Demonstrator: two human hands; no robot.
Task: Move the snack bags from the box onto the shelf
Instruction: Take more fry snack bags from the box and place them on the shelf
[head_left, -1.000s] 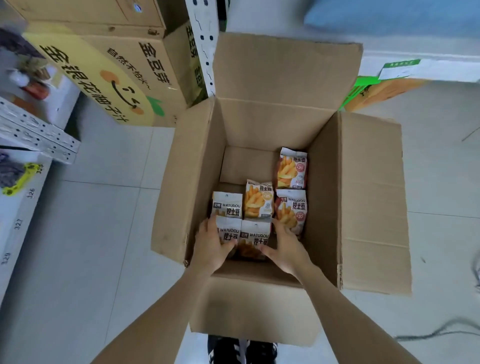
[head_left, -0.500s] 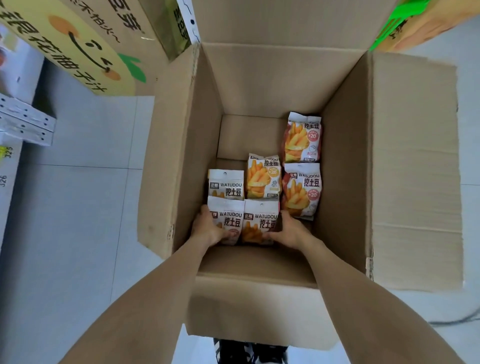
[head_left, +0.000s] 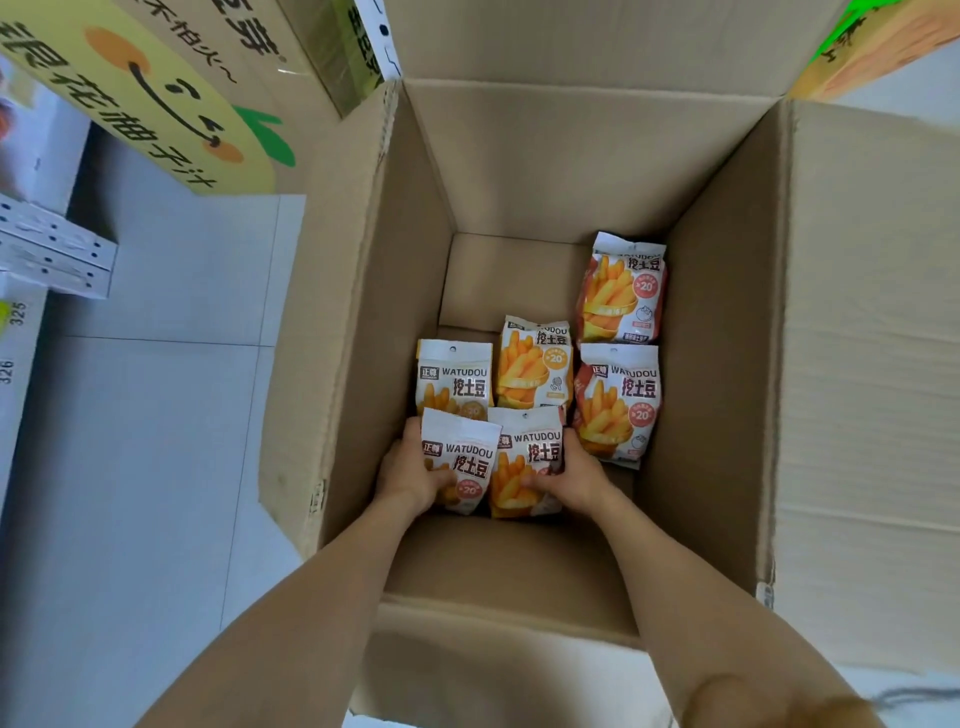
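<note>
Two snack bags lie side by side and touching, low in the box (head_left: 519, 166). The left hand (head_left: 408, 475) is curled round the outer edge of the left bag (head_left: 462, 457), and the right hand (head_left: 574, 480) is curled the same way round the right bag (head_left: 525, 462). A second ago both hands lay flatter over the tops of these bags. They have since slid down to the sides and closed, and more of each bag's front now shows. I judge the grasp made and the lift out about to begin; no bag here has reached the shelf yet.

Four more bags (head_left: 618, 400) lie just beyond the hands. The one beyond the left hand is partly covered by the left bag.

The fingertips are hidden behind the bags, so I cannot tell whether the bags have left the box floor, or whether more bags lie beneath. The shelf (head_left: 52, 254), far out past the left hand, is cut off at the frame edge. A yellow carton (head_left: 145, 88) beyond it is only partly in view.
</note>
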